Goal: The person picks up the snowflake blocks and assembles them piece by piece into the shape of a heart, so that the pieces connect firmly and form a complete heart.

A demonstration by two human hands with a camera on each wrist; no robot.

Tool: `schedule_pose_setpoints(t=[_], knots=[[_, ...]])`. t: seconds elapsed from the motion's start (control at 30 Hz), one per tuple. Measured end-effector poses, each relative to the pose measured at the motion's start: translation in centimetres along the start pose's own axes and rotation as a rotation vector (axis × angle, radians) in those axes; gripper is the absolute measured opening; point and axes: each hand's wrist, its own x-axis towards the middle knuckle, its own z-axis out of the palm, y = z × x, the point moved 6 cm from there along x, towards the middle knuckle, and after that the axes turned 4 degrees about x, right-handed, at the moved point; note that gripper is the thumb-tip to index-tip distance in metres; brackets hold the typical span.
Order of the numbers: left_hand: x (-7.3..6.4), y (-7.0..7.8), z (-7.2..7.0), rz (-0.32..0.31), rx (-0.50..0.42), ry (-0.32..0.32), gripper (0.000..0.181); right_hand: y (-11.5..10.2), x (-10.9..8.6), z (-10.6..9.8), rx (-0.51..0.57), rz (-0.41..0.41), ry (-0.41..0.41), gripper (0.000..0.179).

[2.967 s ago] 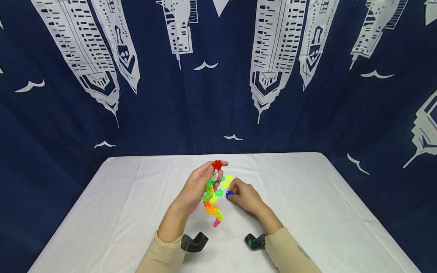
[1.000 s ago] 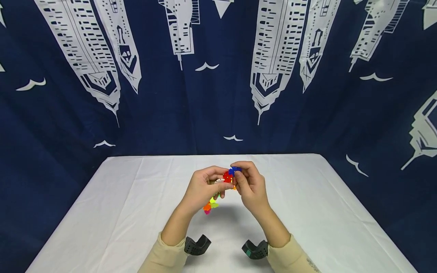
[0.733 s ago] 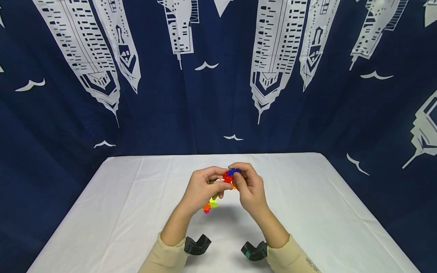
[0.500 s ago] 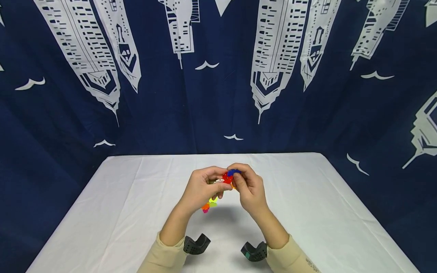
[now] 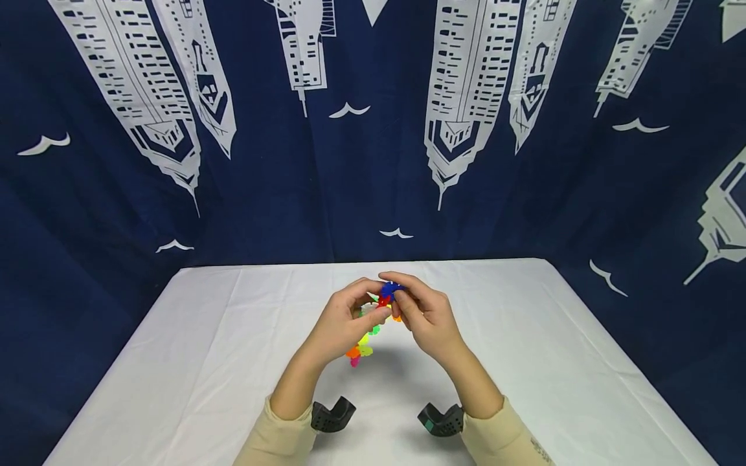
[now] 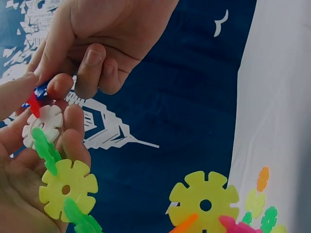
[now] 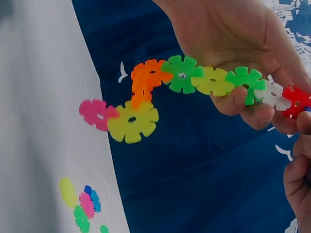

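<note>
A chain of interlocking plastic snowflake discs (image 7: 182,74) hangs from my left hand (image 5: 344,323), whose thumb and fingers grip it near its red disc (image 7: 295,101). From there run a white disc (image 7: 273,94), then green, yellow and orange ones, down to a pink disc (image 7: 98,115) at the free end. Between thumb and fingers, my right hand (image 5: 430,318) pinches a blue disc (image 5: 391,290) against the red one. Fingers partly hide where blue and red meet, so how deep they interlock cannot be told. Both hands are raised above the table.
Loose discs lie on the white-covered table (image 5: 524,362), among them yellow (image 7: 68,192), pink (image 7: 87,205) and green (image 7: 81,219); the hands mostly hide them in the head view. Behind the table hangs a dark blue curtain (image 5: 326,181) with white building prints.
Since three seconds ago, my right hand has lifted the blue disc from the table to the chain's red end. Over the last half second, the blue disc has turned and moved slightly left.
</note>
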Motion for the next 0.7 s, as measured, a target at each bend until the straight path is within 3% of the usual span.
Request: schedule_pose_setpoints(t=[0.17,0.3,0.53,0.7], knots=[[-0.1,-0.2,0.0,-0.05,-0.047,-0.021,0.025,0.3,0.0,-0.1,0.007,0.05,-0.011,0.043],[0.1,-0.2,-0.4,-0.019,-0.092,0.005,0.024,1.7,0.0,-0.7,0.007,0.122,0.023,0.04],[0.3,0.2,-1.0,0.099,-0.226,0.008,0.045,6.9,-0.9,-2.1,-0.012,0.389,0.121,0.035],[0.3,0.3,-1.1,0.129,-0.248,0.023,0.04,9.2,-1.9,-2.5,-0.09,0.572,0.142,0.033]])
